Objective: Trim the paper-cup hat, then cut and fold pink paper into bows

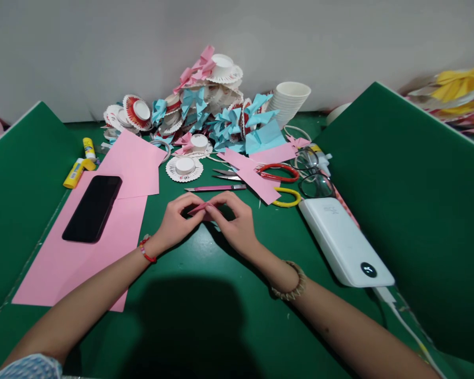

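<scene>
Between both hands, over the middle of the green table, is a small folded piece of pink paper (pixel 199 209). My left hand (pixel 179 221) pinches its left part between thumb and fingers. From the other side, my right hand (pixel 235 221) pinches it too, the thumbs nearly touching. Fingers cover much of the paper, so its full shape is hidden. Just beyond the hands lies a pink craft knife (pixel 217 188). Scissors with red handles (pixel 278 172) and a yellow-handled pair (pixel 287 197) rest behind my right hand, partly under pink paper strips (pixel 260 184).
Pink sheets (pixel 130 210) lie at left under a black phone (pixel 92 208), near glue sticks (pixel 75 173). Paper-cup crafts with bows (pixel 197 108) pile up behind, beside stacked paper cups (pixel 290 100). Eyeglasses (pixel 318 184) and a cabled white power bank (pixel 345 242) are at right. Green panels (pixel 411 210) flank the table.
</scene>
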Demonstrator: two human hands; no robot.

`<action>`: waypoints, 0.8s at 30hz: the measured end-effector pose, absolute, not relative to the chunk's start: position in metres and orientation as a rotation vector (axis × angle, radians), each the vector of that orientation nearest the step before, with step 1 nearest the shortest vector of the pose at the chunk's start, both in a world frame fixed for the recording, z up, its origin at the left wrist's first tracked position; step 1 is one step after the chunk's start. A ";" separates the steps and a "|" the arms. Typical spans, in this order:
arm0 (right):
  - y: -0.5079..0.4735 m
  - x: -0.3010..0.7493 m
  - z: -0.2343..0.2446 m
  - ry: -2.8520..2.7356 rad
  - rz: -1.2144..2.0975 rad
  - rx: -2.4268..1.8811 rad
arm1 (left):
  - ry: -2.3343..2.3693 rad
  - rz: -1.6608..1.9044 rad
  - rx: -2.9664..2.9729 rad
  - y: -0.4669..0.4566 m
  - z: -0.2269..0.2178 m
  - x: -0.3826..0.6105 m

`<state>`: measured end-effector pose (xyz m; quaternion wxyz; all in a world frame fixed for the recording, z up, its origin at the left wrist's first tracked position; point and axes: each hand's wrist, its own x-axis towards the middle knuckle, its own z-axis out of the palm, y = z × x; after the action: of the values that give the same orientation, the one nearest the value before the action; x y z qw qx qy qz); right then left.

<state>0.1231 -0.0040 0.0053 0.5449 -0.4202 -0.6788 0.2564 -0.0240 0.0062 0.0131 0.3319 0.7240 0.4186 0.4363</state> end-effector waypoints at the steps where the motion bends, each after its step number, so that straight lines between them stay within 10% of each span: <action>1: -0.004 0.123 0.005 -1.608 0.623 -0.995 | 1.102 1.116 1.880 0.006 0.013 -0.024; 24: 0.005 0.126 -0.003 -1.114 0.932 -1.073 | 1.070 0.852 1.923 0.006 0.012 -0.025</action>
<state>0.1263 0.0053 -0.0029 0.6193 -0.4664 -0.4845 0.4053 -0.0250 0.0063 0.0120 0.3808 0.7534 0.4194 0.3339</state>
